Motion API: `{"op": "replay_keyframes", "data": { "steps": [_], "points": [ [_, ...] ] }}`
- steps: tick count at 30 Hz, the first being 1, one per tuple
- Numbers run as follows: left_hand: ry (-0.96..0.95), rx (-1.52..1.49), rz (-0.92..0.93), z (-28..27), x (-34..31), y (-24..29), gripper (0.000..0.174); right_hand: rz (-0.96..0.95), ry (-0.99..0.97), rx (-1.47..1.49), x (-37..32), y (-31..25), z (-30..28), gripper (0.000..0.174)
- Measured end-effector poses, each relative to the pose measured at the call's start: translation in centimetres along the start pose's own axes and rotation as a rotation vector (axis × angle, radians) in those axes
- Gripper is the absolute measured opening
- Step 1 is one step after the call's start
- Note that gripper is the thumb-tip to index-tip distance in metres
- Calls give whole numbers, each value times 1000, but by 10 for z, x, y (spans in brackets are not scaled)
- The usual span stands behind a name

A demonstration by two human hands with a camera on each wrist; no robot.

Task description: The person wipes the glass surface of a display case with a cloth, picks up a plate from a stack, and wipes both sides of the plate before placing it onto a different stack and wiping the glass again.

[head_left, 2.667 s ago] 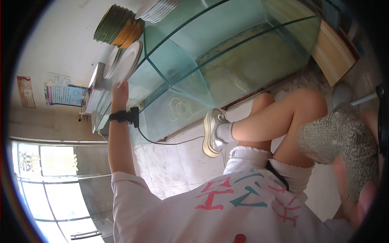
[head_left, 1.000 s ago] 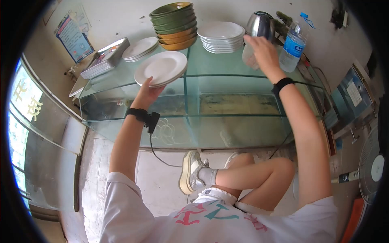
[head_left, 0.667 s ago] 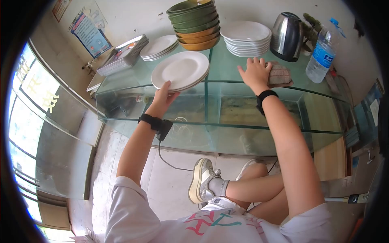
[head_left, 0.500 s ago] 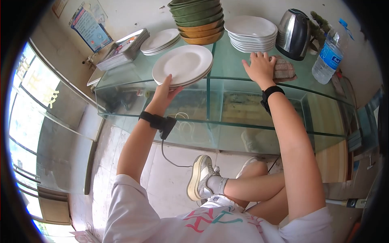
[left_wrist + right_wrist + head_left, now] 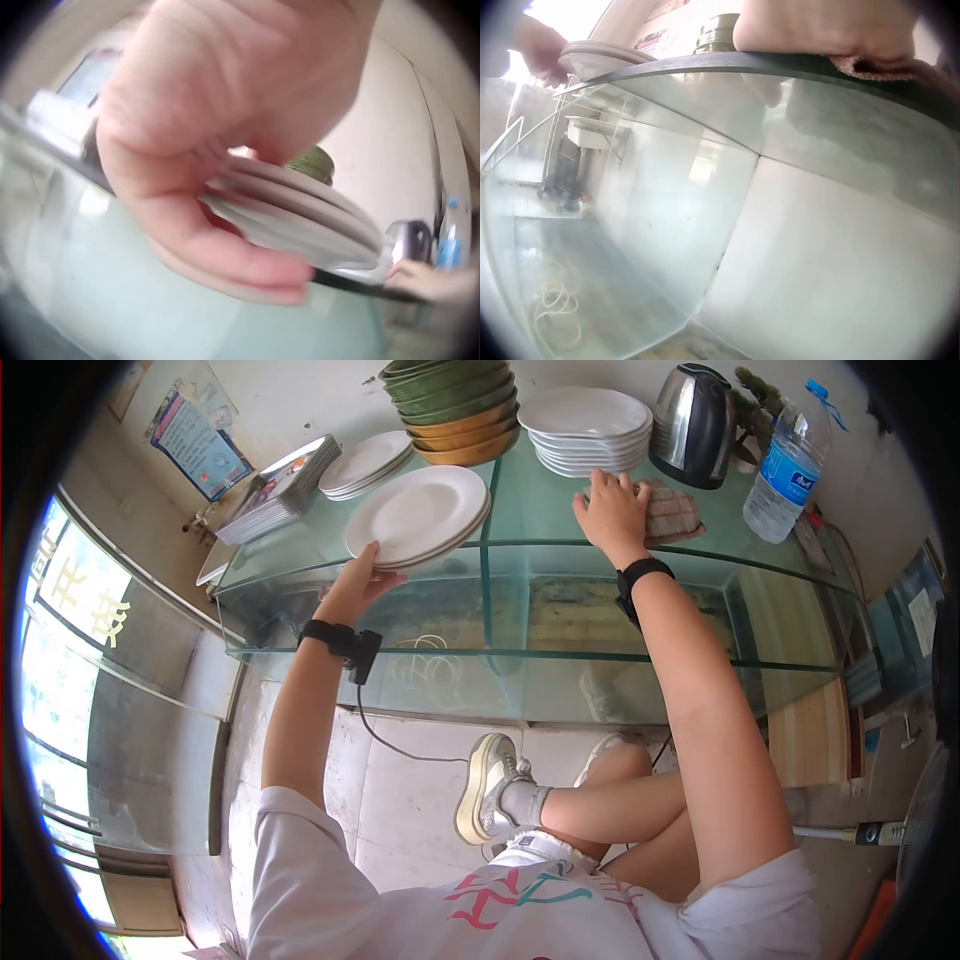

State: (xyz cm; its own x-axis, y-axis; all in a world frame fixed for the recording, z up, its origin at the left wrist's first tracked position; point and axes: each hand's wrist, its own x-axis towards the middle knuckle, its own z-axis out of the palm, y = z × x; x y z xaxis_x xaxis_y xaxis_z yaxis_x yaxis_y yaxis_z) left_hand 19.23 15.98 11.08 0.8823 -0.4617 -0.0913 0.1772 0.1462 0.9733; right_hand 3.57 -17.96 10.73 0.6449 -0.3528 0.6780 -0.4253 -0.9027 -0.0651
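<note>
In the head view, my left hand (image 5: 362,588) grips a few stacked white plates (image 5: 418,520) at their near edge, thumb on the top rim and fingers below. The left wrist view shows the layered plate rims (image 5: 300,202) beside the curled fingers. My right hand (image 5: 612,518) lies on the glass top, fingers forward, touching a folded checked cloth (image 5: 672,515) at its right. In the right wrist view, part of the cloth (image 5: 870,69) shows under the right hand (image 5: 825,26); its fingertips are hidden there.
Along the back of the glass tank (image 5: 560,550) stand trays (image 5: 280,490), a small plate stack (image 5: 368,463), green and orange bowls (image 5: 455,410), a taller plate stack (image 5: 587,435), a kettle (image 5: 692,425) and a water bottle (image 5: 788,475). A fan (image 5: 925,810) stands at right.
The head view has swung round to face the tank. My right hand has come from beside the kettle down onto the glass with the cloth. My left hand still holds the plates.
</note>
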Motion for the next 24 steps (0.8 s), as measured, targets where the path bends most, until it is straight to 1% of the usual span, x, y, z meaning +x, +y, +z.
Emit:
{"op": "replay_keyframes", "data": {
  "steps": [2,3,5,6,8,9,11,12,14,15,17,18,19,21,22,24],
  "points": [
    [145,516,-276,2,-20,28,52,-12,56,29,-1,0,1,28],
    [151,508,-266,0,-22,36,52,-22,65,30,-1,0,1,28],
    [-9,706,-354,-6,-22,51,50,1,4,46,0,-2,-4,28],
    [-1,701,-348,-8,-21,53,50,-1,9,58,0,-2,-7,27],
    [86,605,-367,-18,-16,47,49,-9,25,62,-1,-2,-7,26],
    [93,609,-369,-26,-14,47,49,-7,43,62,-1,-3,-7,26],
    [-76,407,-422,-31,-14,53,43,4,48,67,-1,-3,-7,27],
    [-71,411,-422,-33,-14,53,43,12,52,64,-1,-2,-7,27],
    [51,266,-170,-15,-30,61,32,20,47,74,0,-3,-9,26],
    [59,263,-171,-12,-30,67,32,25,41,76,0,-4,-9,25],
    [250,11,-109,-8,-25,79,22,8,40,83,-2,-2,-8,25],
    [211,-52,-94,-11,-27,84,17,1,46,86,-1,-2,-7,26],
    [216,-56,-88,-15,-29,84,17,-5,50,89,1,-2,-7,26],
    [218,-72,22,-22,-30,83,17,15,15,88,2,-3,-8,26],
    [215,-71,26,-29,-25,86,17,16,20,88,2,-4,-10,26],
    [255,-284,-8,-49,-16,84,15,2,25,67,0,-6,-14,26]
  ]
}}
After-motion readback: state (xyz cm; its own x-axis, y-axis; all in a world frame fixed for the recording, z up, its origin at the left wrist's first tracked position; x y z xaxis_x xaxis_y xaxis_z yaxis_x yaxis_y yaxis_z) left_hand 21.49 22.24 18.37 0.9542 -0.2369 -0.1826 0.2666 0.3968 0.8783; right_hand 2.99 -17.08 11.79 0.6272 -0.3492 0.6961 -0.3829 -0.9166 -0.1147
